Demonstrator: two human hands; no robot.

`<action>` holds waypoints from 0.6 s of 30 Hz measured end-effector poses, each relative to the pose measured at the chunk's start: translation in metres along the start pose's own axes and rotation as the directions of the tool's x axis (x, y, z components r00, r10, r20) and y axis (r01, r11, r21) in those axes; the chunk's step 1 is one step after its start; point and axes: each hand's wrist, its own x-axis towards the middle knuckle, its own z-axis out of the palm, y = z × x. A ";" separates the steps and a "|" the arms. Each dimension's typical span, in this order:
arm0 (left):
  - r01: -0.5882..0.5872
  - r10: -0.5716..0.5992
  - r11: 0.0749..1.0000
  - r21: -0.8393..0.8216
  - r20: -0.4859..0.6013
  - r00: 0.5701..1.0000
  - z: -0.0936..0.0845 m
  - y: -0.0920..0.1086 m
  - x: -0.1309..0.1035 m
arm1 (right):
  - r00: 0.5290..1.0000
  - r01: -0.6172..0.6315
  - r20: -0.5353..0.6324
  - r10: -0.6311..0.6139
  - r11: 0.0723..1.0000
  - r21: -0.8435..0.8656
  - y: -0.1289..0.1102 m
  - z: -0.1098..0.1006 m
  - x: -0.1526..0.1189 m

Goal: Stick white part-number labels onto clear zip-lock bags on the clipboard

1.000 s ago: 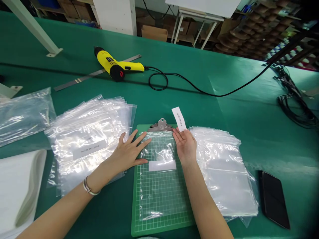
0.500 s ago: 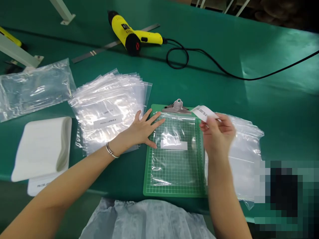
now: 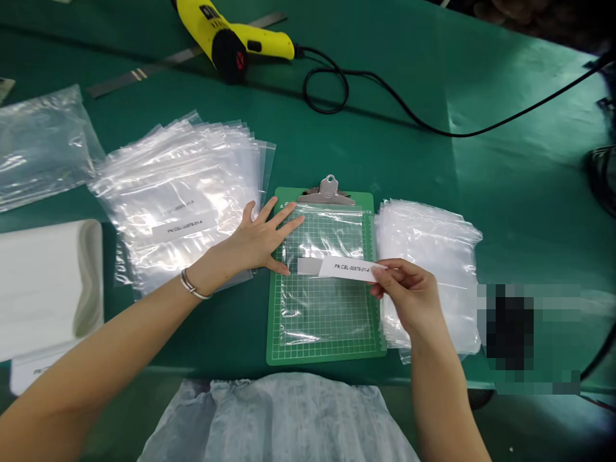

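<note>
"What's the biggest thing I should register?"

"The green tabletop (image 3: 409, 167), which I see stretching beyond both hands. On it, the fanned pile of bags (image 3: 192, 179) lies just left of the left hand (image 3: 267, 240). Then I have the green clipboard (image 3: 327, 354) between that hand and the right hand (image 3: 409, 285), and the neater stack of bags (image 3: 428, 237), partly covered in my view by the right."

"And on the clipboard?"

"A clear bag (image 3: 327, 314), lying flat just right of the left fingertips, its long axis running away from the wearer. Next down, a yellow heat gun (image 3: 228, 51) rests well beyond the left hand, handle toward the right."

"Give me the hands."

"Left is palm down with fingers spread wide, reaching over the clipboard's left side to the bag's upper left edge. Right is narrow: thumb and fingers pinch the printed label (image 3: 344, 267) by its right end."

"Where does that label point?"

"From the right hand toward the left one, over the middle of the bag. I read its long axis as side to side, right end slightly nearer the wearer, lettering upright to them. I can't tell whether it touches the bag. Smallest, a pale strip (image 3: 308, 266) shows past its free end, just right of the left thumb."
</note>
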 end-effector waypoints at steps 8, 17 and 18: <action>0.040 -0.039 0.999 -0.008 0.065 0.997 -0.012 0.007 -0.002 | 0.977 -0.168 0.136 0.163 0.985 0.027 0.015 0.020 0.004; 0.038 -0.037 0.999 -0.015 0.088 0.995 -0.010 0.005 -0.001 | 0.972 -0.183 0.147 0.182 0.983 -0.007 0.025 0.021 0.006; 0.036 -0.034 0.999 -0.019 0.080 0.996 -0.010 0.005 -0.001 | 0.975 -0.178 0.134 0.179 0.984 -0.017 0.025 0.020 0.007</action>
